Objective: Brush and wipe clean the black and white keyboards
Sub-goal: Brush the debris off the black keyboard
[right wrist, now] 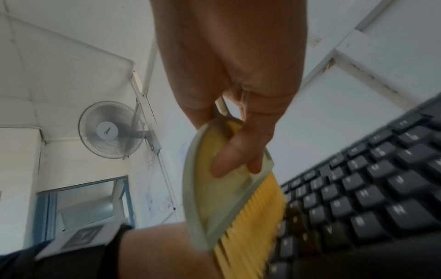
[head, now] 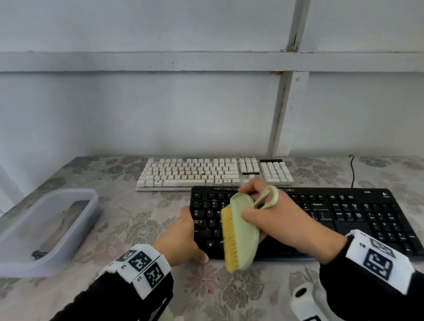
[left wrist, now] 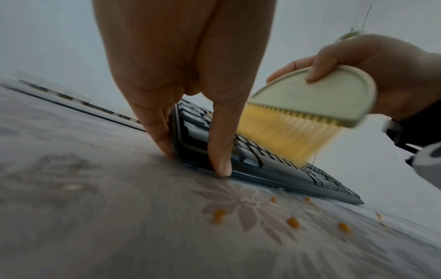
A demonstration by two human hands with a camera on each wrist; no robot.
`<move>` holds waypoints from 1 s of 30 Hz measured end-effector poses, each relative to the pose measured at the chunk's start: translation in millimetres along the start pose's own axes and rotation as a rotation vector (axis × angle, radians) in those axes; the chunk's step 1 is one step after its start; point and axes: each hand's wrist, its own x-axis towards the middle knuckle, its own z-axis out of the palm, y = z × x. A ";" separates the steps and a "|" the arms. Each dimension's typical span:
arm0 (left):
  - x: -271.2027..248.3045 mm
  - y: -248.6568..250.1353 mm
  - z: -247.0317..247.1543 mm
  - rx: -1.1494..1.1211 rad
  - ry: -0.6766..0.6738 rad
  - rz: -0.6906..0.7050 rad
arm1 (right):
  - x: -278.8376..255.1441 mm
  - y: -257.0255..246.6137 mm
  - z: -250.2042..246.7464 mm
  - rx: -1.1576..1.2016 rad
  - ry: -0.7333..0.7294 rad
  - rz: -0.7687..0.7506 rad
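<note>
I see my right hand (head: pixel 278 220) wrapped around a pale green plastic hand brush with stiff yellow bristles (head: pixel 240 233), thumb on its smooth domed back and fingers curled onto the other face, a green loop handle (head: pixel 267 198) arching over the knuckles. The bristles point left and down at the left part of the flat black plastic keyboard with low matte keys (head: pixel 352 218); in the left wrist view the bristle tips (left wrist: pixel 284 136) are blurred just over the key rows, and I cannot tell whether they touch. My left hand (head: pixel 182 238) holds the keyboard's left end, fingers along the side edge and thumb (left wrist: pixel 220 151) pressed at the near corner against the table, so its digits pinch that corner. The black keyboard lies near the table's front edge, directly under and right of both hands. Just behind it, close but apart, sits the cream-white keyboard with taller sculpted keycaps (head: pixel 213 172), some flecked orange. Small orange crumbs (left wrist: pixel 293 222) are scattered on the grey floral-patterned tablecloth (head: pixel 136 225) before the black keyboard. A translucent rectangular plastic tub (head: pixel 44 228) rests well to the left.
</note>
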 end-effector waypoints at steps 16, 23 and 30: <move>-0.4 -0.1 -0.1 0.010 0.000 -0.006 | 2.1 -4.0 -2.3 -0.043 -0.004 -0.005; -1.4 1.1 -0.5 -0.007 0.004 0.012 | 34.0 -16.4 -1.4 -0.071 0.145 -0.112; 0.7 -1.4 -1.0 -0.008 0.004 0.008 | 18.1 -1.3 17.3 -0.095 -0.005 -0.081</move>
